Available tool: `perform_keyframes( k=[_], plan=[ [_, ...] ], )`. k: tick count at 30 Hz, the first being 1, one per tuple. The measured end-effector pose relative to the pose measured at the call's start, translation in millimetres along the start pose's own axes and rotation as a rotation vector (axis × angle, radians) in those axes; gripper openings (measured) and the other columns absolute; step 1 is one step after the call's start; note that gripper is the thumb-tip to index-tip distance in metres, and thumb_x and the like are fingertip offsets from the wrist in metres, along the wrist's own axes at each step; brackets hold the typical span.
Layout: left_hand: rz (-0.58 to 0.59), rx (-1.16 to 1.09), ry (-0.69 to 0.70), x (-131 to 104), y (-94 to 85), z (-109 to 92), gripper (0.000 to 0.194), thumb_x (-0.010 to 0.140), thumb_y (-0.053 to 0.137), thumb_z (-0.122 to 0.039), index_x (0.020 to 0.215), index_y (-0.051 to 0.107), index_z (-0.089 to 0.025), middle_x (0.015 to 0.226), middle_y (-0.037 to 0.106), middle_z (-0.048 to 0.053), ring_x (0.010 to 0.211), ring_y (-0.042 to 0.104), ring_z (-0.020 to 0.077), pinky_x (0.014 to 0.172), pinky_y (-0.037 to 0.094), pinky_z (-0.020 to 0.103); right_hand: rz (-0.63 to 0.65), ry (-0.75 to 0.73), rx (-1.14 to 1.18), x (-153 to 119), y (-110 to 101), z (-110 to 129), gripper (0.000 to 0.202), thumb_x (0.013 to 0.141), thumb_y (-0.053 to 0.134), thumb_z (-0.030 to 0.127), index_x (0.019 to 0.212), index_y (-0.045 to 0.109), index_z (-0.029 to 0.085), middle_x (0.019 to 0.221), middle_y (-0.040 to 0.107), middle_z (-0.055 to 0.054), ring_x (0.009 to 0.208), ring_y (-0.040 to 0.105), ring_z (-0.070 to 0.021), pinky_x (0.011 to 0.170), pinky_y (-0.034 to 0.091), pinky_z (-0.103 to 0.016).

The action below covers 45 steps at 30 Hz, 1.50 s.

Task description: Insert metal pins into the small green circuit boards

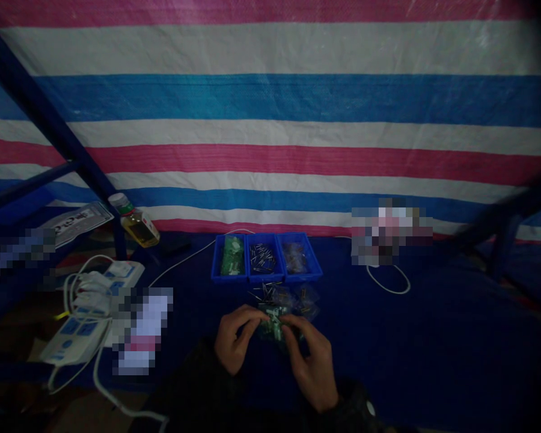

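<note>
My left hand [234, 338] is closed in a pinch, thumb and forefinger meeting at the left side of a small heap of green packets [272, 329] with whitish pieces in it. Opposite it, my right hand [314, 359] pinches at the right side of the same heap. Whatever lies between the fingertips is too small and dim to name. Just beyond the hands are loose thin metal pins, like screws or nails [269, 291], and clear plastic bags [305, 300] with small brownish parts.
Behind stand three joined blue bins: green packets [232, 257], metal pins [262, 258], clear bags [294, 257]. To the left are a white power strip [79, 337] with cables, a blurred-out phone-like object [145, 331] and a bottle of yellow liquid [139, 227]. A striped sheet [270, 108] hangs behind.
</note>
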<state>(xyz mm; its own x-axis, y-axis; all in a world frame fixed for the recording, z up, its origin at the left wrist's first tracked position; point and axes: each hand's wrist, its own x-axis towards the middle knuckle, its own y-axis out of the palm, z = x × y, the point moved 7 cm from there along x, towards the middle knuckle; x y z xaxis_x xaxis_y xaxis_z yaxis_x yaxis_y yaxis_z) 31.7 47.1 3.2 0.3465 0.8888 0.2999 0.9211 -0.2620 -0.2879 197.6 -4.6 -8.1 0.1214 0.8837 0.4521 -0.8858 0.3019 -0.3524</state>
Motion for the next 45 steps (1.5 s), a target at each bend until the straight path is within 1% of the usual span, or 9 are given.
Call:
perform_keyframes(
  k=[7,14,19,24,27,32,37,42,45],
  plan=[
    [0.001,0.010,0.069,2.2,0.1,0.1,0.028,0.101,0.052,-0.027,0.107,0.079,-0.020,0.101,0.077,0.012,0.100,0.067,0.0260,0.088,0.052,0.039,0.008,0.027,-0.022,-1.0,-1.1,-4.0,0.029,0.101,0.047,0.021,0.119,0.070,0.023,0.110,0.075,-0.008,0.100,0.073,-0.0237,0.088,0.058,-0.037],
    [-0.047,0.071,0.117,1.3,-3.0,-2.4,0.018,0.095,0.065,-0.029,0.096,0.080,-0.020,0.087,0.072,0.010,0.091,0.062,0.0250,0.083,0.051,0.039,0.070,0.014,0.042,3.3,2.2,5.1,0.017,0.099,0.055,0.022,0.103,0.072,0.022,0.091,0.071,-0.005,0.082,0.069,-0.0196,0.074,0.056,-0.031],
    [-0.109,0.140,0.122,1.1,-6.5,-5.2,0.013,0.090,0.070,-0.029,0.086,0.077,-0.019,0.093,0.069,0.010,0.094,0.061,0.0253,0.086,0.049,0.041,0.043,0.016,0.022,5.5,2.0,4.9,0.019,0.100,0.055,0.026,0.090,0.070,0.021,0.093,0.069,-0.007,0.085,0.068,-0.0206,0.073,0.055,-0.032],
    [-0.118,0.037,0.007,-1.1,-2.6,3.8,0.016,0.086,0.075,-0.028,0.082,0.064,-0.018,0.081,0.069,0.005,0.077,0.063,0.0187,0.072,0.050,0.030,0.008,0.089,0.044,0.3,3.4,-7.2,0.011,0.099,0.058,0.029,0.104,0.064,0.021,0.091,0.073,-0.006,0.079,0.071,-0.0194,0.070,0.057,-0.030],
    [-0.153,0.006,-0.045,-3.1,-2.8,6.0,0.016,0.086,0.075,-0.027,0.086,0.062,-0.018,0.082,0.069,0.003,0.074,0.065,0.0171,0.070,0.050,0.028,-0.066,0.120,0.068,-2.7,0.1,-12.1,0.022,0.097,0.061,0.030,0.117,0.056,0.021,0.088,0.073,-0.003,0.077,0.071,-0.0184,0.072,0.058,-0.030],
    [-0.072,0.034,-0.001,-1.0,-0.2,-2.2,0.015,0.095,0.063,-0.027,0.090,0.072,-0.017,0.086,0.071,0.007,0.080,0.066,0.0199,0.074,0.050,0.030,-0.039,0.083,0.032,-0.5,-0.2,-6.8,0.011,0.099,0.058,0.028,0.106,0.064,0.021,0.092,0.073,-0.005,0.079,0.070,-0.0179,0.074,0.057,-0.029],
    [-0.052,0.055,0.032,0.3,-1.5,-4.2,0.023,0.099,0.054,-0.022,0.101,0.077,-0.019,0.095,0.073,0.009,0.092,0.067,0.0228,0.084,0.051,0.035,0.002,0.088,-0.004,0.7,-3.0,-4.7,0.021,0.101,0.051,0.027,0.108,0.070,0.021,0.102,0.075,-0.008,0.092,0.073,-0.0219,0.081,0.057,-0.032],
    [-0.066,0.079,0.053,0.8,-2.1,-0.5,0.019,0.096,0.060,-0.020,0.103,0.078,-0.020,0.095,0.075,0.009,0.096,0.065,0.0239,0.086,0.051,0.036,0.036,0.087,-0.006,-1.9,-1.7,-8.1,0.027,0.102,0.045,0.022,0.115,0.069,0.021,0.111,0.075,-0.007,0.104,0.072,-0.0228,0.090,0.056,-0.034],
    [-0.070,0.090,0.070,1.5,-2.6,1.4,0.015,0.094,0.064,-0.021,0.101,0.078,-0.020,0.092,0.075,0.008,0.093,0.064,0.0236,0.082,0.051,0.035,0.037,0.079,-0.003,-1.7,-0.2,-8.6,0.027,0.100,0.047,0.021,0.116,0.069,0.022,0.110,0.075,-0.006,0.101,0.072,-0.0222,0.088,0.057,-0.034]
  ],
)
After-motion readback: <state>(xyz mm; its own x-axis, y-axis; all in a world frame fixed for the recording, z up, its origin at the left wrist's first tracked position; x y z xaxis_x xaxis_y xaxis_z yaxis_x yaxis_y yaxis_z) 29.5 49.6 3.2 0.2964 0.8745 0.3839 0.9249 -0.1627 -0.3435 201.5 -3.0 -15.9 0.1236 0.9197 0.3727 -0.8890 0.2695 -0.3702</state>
